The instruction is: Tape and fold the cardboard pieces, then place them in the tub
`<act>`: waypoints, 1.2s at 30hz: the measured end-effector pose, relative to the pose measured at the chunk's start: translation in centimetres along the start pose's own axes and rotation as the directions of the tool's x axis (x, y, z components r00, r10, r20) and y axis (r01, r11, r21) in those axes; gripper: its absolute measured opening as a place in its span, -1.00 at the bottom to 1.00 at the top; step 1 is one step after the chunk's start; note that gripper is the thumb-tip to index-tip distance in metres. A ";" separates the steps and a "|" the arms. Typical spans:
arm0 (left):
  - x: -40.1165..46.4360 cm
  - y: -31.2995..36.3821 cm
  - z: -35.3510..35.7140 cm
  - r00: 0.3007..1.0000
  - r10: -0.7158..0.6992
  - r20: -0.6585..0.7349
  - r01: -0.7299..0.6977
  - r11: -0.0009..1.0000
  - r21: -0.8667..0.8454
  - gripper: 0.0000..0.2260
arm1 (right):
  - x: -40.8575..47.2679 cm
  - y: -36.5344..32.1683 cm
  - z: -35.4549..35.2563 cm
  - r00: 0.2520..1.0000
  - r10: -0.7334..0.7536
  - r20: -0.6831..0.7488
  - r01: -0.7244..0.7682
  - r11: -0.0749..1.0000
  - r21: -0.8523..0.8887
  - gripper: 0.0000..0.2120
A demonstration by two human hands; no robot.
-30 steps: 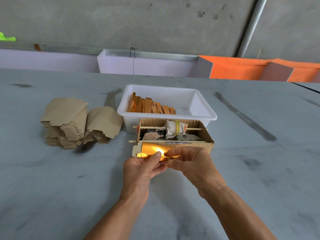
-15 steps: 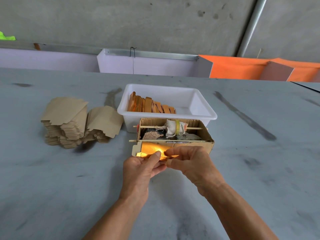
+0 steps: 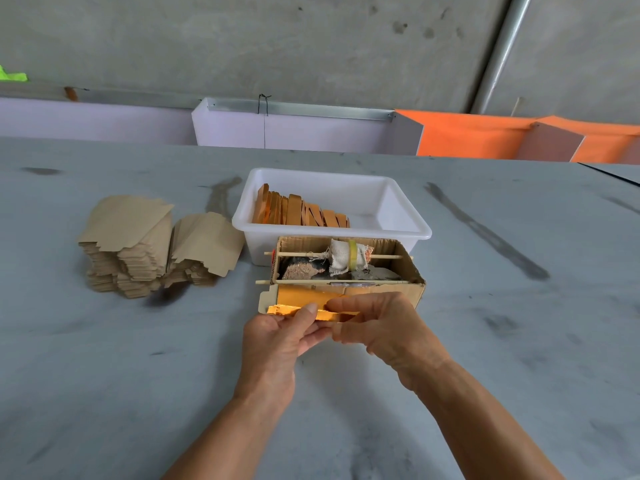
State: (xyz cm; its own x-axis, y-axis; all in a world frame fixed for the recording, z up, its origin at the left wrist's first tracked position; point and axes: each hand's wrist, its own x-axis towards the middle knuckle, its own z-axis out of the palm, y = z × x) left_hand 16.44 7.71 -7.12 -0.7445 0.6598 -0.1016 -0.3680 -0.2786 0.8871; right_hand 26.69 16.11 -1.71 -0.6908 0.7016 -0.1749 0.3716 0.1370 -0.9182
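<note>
- Cardboard piece – we hold it low over the table, just in front of the brown box, with its shiny orange side up.
- Our left hand grips its near edge, the thumb pressing on top and the other fingers curled under it.
- Our right hand pinches the same edge just beside the left one, fingers curled over the piece. We cannot tell if tape is under them.
- Behind the box stands the white tub, with a row of folded orange pieces along its left part. The stack of flat pieces waits well to the left.
- We judge that we are in the folding step, and the piece is not yet ready for the tub.
- Risks from here: the fold may go crooked if the two hands press unevenly; the smooth orange face may slip between the fingers; any tape may wrinkle or stick to a finger.
- The box stands very close – a wide move of the right hand could knock it or the thin sticks across it.
</note>
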 end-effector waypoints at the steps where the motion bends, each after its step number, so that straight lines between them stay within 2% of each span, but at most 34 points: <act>1: 0.0 0.0 0.0 1.000 0.002 0.010 -0.002 1.000 -0.007 -0.80 | -0.1 0.0 0.0 1.000 0.005 0.010 -0.005 1.000 0.012 -0.72; 7: -0.1 0.1 0.1 1.000 0.010 0.026 -0.009 1.000 -0.007 -0.80 | -0.3 0.0 -0.1 1.000 0.006 0.022 -0.007 0.999 0.043 -0.73; 12: 0.0 -0.1 0.3 0.999 0.015 -0.049 -0.015 1.000 0.021 -0.81 | -0.7 0.1 -0.2 0.999 -0.015 0.037 0.013 0.999 0.051 -0.66; 16: 0.0 -0.1 0.2 0.997 0.013 -0.080 -0.011 1.000 0.018 -0.88 | -0.7 0.1 -0.2 0.997 -0.075 -0.021 0.076 0.992 0.104 -0.65; 27: 0.2 0.2 0.3 1.000 0.009 -0.028 -0.009 1.000 -0.013 -0.78 | 0.3 0.0 0.2 0.990 -0.087 -0.114 0.098 0.991 0.088 -0.75; 36: 0.0 0.1 0.3 0.999 0.008 -0.044 -0.010 0.999 -0.033 -0.90 | 0.4 0.3 0.4 0.988 -0.115 -0.103 0.117 0.993 0.022 -0.89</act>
State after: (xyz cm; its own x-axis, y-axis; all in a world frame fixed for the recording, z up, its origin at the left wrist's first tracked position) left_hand 16.50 7.90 -6.89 -0.7711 0.6265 -0.1140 -0.3790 -0.3077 0.8728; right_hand 26.29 16.18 -2.24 -0.6611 0.7497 -0.0309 0.2744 0.2032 -0.9399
